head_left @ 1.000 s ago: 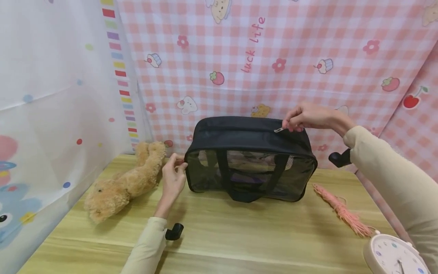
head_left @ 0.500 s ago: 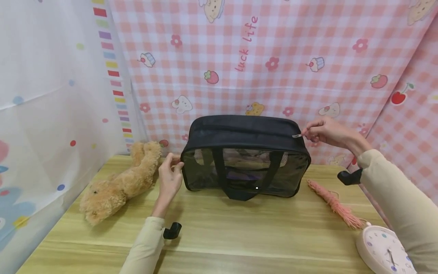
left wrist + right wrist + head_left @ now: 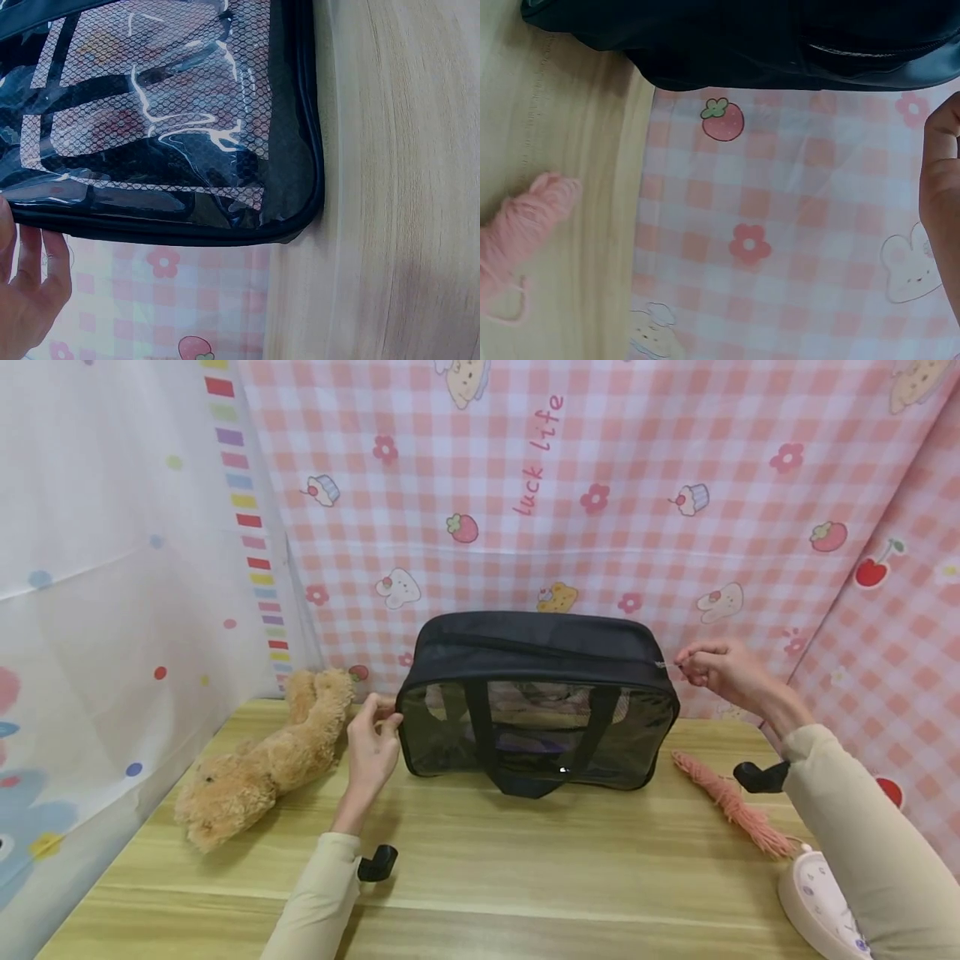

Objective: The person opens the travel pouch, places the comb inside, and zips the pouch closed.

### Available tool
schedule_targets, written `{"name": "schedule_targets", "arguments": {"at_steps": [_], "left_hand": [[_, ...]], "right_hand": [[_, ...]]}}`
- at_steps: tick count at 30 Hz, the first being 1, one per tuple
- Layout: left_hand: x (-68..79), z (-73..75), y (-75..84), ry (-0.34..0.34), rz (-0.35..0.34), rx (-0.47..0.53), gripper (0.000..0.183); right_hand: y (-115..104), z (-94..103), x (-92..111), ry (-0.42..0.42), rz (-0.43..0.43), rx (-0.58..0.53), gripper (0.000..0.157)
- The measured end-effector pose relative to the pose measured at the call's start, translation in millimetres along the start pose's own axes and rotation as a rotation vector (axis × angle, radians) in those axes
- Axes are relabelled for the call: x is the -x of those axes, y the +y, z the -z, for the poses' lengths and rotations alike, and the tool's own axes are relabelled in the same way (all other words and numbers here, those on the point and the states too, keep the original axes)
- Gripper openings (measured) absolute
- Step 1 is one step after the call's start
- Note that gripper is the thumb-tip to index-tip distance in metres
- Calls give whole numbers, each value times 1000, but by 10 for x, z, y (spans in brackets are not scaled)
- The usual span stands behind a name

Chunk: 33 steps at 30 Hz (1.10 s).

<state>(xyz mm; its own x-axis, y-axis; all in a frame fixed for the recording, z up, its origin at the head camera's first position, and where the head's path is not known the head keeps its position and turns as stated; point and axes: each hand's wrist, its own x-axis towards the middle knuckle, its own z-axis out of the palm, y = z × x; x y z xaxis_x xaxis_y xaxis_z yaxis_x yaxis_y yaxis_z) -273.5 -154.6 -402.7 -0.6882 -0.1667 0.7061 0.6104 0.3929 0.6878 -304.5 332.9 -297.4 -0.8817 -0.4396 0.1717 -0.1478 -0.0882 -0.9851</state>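
A black bag [image 3: 540,647] with clear front panels and a hanging handle [image 3: 528,787] stands upright on the wooden table. My left hand [image 3: 372,747] pinches its left edge; the left wrist view shows the fingers [image 3: 56,262] at the piping and mesh behind the clear panel [image 3: 180,97]. At the right end of the bag's top, my right hand [image 3: 720,672] pinches the small metal zipper pull [image 3: 662,664]. Only part of the right hand [image 3: 943,180] enters the right wrist view, so its fingertips are hidden there. Something purple [image 3: 528,742] shows dimly inside the bag.
A tan plush toy [image 3: 266,760] lies left of my left hand. Pink yarn [image 3: 731,802] lies to the bag's right, near a pale alarm clock [image 3: 813,902] partly covered by the right sleeve. Behind the table [image 3: 525,877] hangs a pink checked cloth [image 3: 525,460].
My right hand has drawn the zipper pull rightward along the bag's top to its right end, and lowered slightly. The left hand keeps its hold on the left edge.
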Motion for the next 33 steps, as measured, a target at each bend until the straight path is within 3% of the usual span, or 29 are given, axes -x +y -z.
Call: {"name": "schedule_targets", "arguments": {"at_steps": [9, 14, 18, 25, 33], "left_hand": [[13, 28, 24, 2, 33, -6, 17], [21, 66, 49, 11, 47, -9, 16], [26, 87, 55, -6, 45, -1, 14], [17, 102, 86, -3, 24, -5, 14], [77, 160, 425, 9, 28, -16, 13]], "right_hand": [[261, 55, 237, 105, 45, -119, 31], [443, -11, 301, 220, 65, -207, 28], [573, -87, 367, 338, 45, -193, 22], [781, -222, 438, 421, 101, -193, 27], [977, -450, 472, 603, 12, -155, 19]]}}
